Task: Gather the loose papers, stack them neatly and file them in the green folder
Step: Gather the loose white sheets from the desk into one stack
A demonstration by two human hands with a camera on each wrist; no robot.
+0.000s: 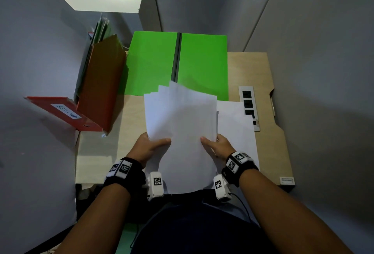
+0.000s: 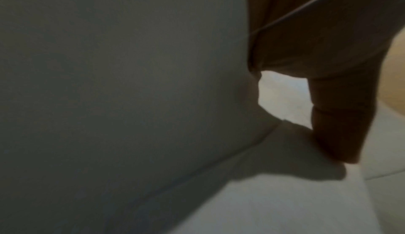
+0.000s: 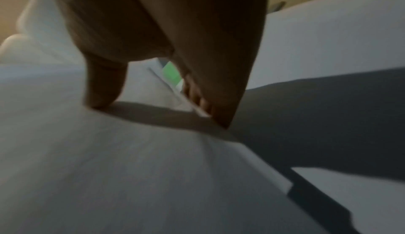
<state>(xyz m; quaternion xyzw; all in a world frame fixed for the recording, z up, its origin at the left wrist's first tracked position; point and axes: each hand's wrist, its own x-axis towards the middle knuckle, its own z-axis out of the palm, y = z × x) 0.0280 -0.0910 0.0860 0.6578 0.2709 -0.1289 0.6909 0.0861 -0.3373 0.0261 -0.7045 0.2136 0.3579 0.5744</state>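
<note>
I hold an uneven bundle of white papers (image 1: pixel 182 124) above the desk, its top edges fanned out of line. My left hand (image 1: pixel 150 145) grips the bundle's left side with the thumb on top. My right hand (image 1: pixel 217 145) grips the right side the same way. One more white sheet (image 1: pixel 236 128) lies flat on the desk under my right hand. The green folder (image 1: pixel 153 65) lies spread open at the back of the desk. In the left wrist view my thumb (image 2: pixel 337 125) presses on paper (image 2: pixel 274 203). In the right wrist view my thumb (image 3: pixel 103 85) and fingers (image 3: pixel 219 88) pinch the papers (image 3: pixel 131 168).
A red binder (image 1: pixel 66 113) and a brown upright file holder (image 1: pixel 101 83) with folders stand at the left. A white marker strip (image 1: pixel 249 108) lies at the right on the wooden desk (image 1: pixel 269 132). Grey partition walls enclose the desk on both sides and behind.
</note>
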